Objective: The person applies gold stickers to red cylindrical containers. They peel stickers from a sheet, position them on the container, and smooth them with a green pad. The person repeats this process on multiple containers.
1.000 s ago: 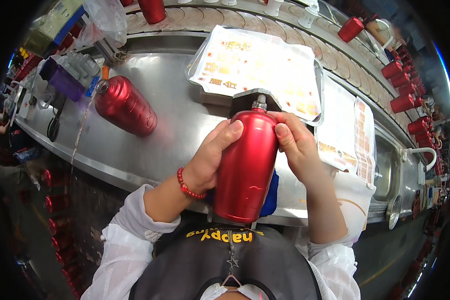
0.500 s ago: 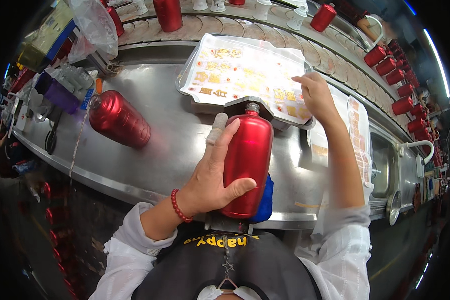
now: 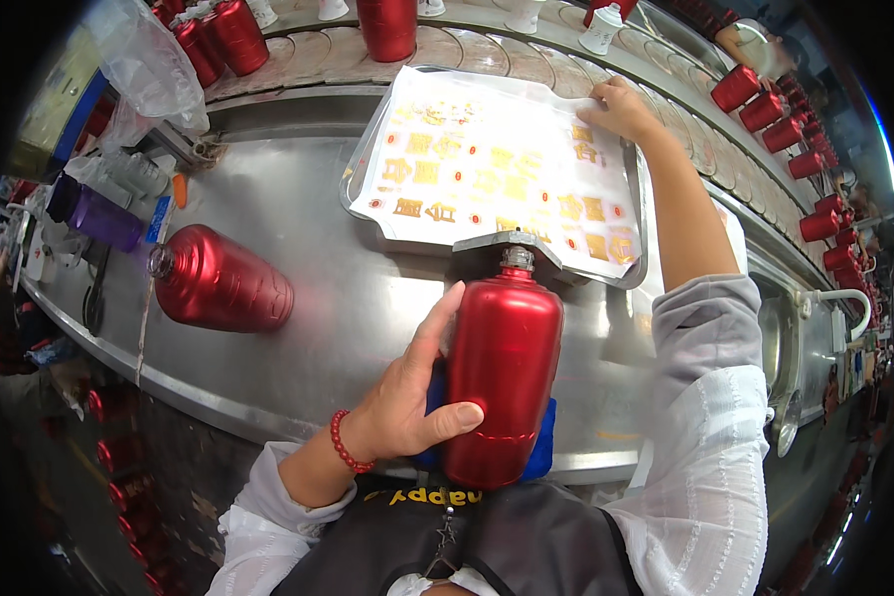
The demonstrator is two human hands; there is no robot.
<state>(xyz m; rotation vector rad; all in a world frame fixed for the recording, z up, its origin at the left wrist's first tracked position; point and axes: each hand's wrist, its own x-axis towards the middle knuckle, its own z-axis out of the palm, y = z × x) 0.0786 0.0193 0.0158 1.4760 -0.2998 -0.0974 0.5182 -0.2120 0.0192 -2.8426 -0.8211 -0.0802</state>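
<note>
A glossy red bottle [image 3: 504, 372] lies in front of me, its neck set against a grey metal bracket [image 3: 482, 241]. My left hand [image 3: 415, 402] holds it from the left, thumb over its face and fingers along its side. Blue cloth [image 3: 540, 442] shows beneath the bottle. Beyond, a white sheet with gold and red decals [image 3: 372, 164] lies on a metal tray [image 3: 638, 260]. At the sheet's far right corner, the fingers of my right hand [image 3: 621, 106] are curled and pinch its edge. A second red bottle [image 3: 230, 283] lies on its side to the left.
A steel worktop [image 3: 298, 179] carries everything. Behind it runs a conveyor [image 3: 298, 60] with red bottles and white pieces. At the left are a purple bottle [image 3: 104, 221] and a plastic bag [image 3: 154, 60]. A sink with a white tap [image 3: 834, 296] lies right.
My right hand has moved away from me, from the sheet's right side to its far corner, with fingers now on the edge. My left hand has slid lower on the bottle.
</note>
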